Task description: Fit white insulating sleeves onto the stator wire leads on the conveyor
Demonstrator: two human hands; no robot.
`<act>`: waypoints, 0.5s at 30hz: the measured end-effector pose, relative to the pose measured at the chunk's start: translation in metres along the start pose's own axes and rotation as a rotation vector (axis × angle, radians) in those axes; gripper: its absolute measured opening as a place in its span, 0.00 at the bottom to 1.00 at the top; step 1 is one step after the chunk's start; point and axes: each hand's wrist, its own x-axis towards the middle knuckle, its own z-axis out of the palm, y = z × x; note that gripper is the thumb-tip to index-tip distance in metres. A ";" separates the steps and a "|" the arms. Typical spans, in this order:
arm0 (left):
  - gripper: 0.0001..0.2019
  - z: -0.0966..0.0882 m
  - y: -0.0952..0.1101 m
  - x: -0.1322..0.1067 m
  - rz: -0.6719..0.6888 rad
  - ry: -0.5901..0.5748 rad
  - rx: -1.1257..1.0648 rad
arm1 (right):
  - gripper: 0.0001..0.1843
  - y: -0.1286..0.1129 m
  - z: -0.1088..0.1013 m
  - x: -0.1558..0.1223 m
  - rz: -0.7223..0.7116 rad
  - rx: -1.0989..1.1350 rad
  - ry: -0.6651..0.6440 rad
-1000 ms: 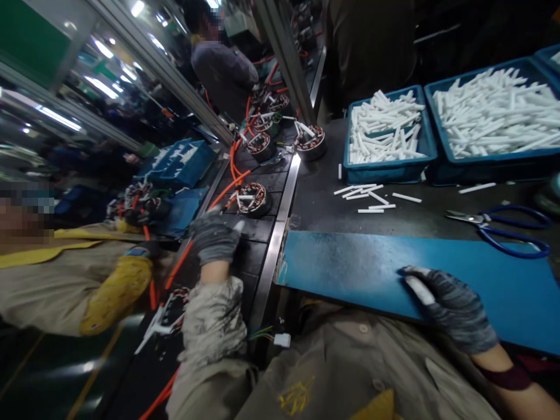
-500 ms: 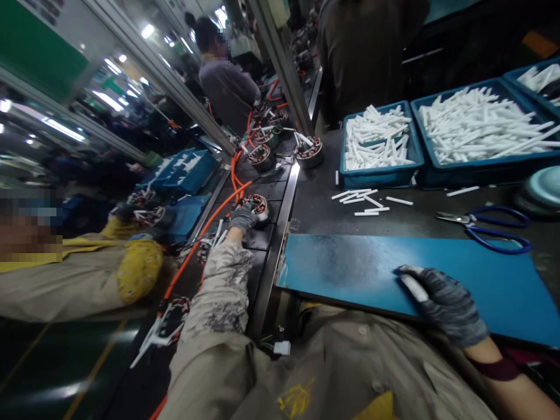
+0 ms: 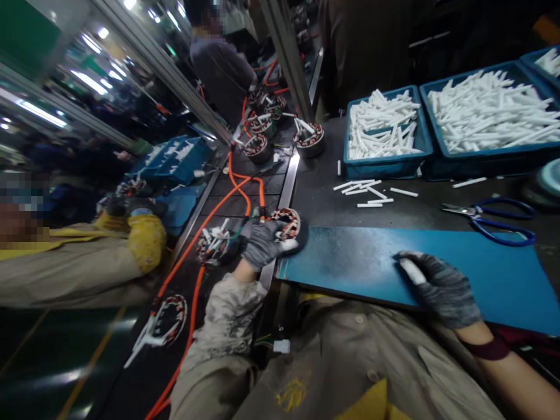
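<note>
My left hand (image 3: 263, 245), in a grey knit glove with a white thumb tip, grips the near side of a round motor stator (image 3: 297, 220) with copper-red windings. This stator sits at the metal conveyor edge, by the left end of a blue mat (image 3: 350, 245). On the mat rests my right hand (image 3: 444, 291), gloved alike, its fingers curled together with the thumb alongside and no object showing in them. Close to my left hand, another stator (image 3: 213, 244) with white sleeves lies on the conveyor.
Blue bins (image 3: 389, 166) of white tubes stand at the back right, with loose tubes (image 3: 359, 186) before them. Blue-handled scissors (image 3: 499, 219) lie beyond the mat. Orange hoses (image 3: 196, 233) cross the conveyor. More stators (image 3: 309, 140) sit farther off. A co-worker's yellow sleeve (image 3: 147, 242) is at left.
My left hand has drawn the stator toward me and to the right, from the conveyor to the mat's left end. My right hand has stayed on the mat.
</note>
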 end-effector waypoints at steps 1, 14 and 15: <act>0.19 0.014 0.010 -0.002 0.045 -0.032 0.087 | 0.19 -0.009 0.001 0.007 0.014 0.017 -0.001; 0.37 -0.014 0.042 -0.018 0.512 0.240 0.120 | 0.15 -0.073 0.037 0.094 0.007 0.174 -0.490; 0.38 -0.013 0.034 -0.014 0.431 0.219 0.178 | 0.16 -0.074 0.030 0.092 0.067 0.279 -0.517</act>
